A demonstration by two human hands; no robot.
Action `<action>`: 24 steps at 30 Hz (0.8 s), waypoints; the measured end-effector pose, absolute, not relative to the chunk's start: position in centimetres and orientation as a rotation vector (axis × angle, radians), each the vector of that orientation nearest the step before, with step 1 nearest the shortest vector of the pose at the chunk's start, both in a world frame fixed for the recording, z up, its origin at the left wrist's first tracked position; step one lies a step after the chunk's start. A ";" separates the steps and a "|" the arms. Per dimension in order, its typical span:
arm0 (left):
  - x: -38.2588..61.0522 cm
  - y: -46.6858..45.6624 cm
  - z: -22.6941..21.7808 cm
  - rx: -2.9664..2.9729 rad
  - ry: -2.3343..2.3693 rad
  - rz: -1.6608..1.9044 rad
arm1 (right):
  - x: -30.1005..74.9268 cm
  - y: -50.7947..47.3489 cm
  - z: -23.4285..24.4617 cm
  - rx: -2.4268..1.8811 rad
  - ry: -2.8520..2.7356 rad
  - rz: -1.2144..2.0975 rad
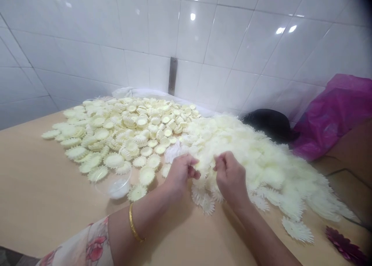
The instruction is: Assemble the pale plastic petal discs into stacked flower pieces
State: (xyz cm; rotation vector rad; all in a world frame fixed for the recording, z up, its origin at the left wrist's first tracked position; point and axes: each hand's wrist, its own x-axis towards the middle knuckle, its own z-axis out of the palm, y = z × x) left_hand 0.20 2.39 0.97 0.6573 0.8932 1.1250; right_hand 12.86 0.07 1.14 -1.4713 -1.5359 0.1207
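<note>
My left hand [183,171] is closed in a pinch at the near edge of a heap of thin, pale yellow flower petal layers [250,153] with notched rims. My right hand [231,177] is pinched too, facing the left a short way apart. A pale petal layer [205,166] shows between the fingertips; its outline blends into the heap behind. Below the hands, some loose notched layers [207,204] lie on the table. To the left spreads a pile of cupped, pale yellow flower pieces [139,122]. A small clear bowl [118,186] with whitish contents stands left of my left hand.
The wooden table [35,181] meets a white tiled wall [133,22] with a metal strip [172,76]. At the right are a black object [267,122], a magenta plastic bag [334,115] and a dark cable [353,175]. A dark red petal piece [344,244] lies front right.
</note>
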 end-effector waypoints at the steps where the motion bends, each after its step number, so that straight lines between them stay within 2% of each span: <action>1: 0.2 2.4 1.0 0.645 0.904 1.127 | 12.8 0.1 1.1 -1.466 -1.534 0.111; 10: 0.2 2.6 0.6 0.637 0.910 1.117 | 12.4 0.2 1.0 -1.529 -1.519 0.103; 24: 0.4 2.0 0.6 0.856 0.794 1.206 | 13.2 -0.3 1.8 -1.249 -1.193 1.004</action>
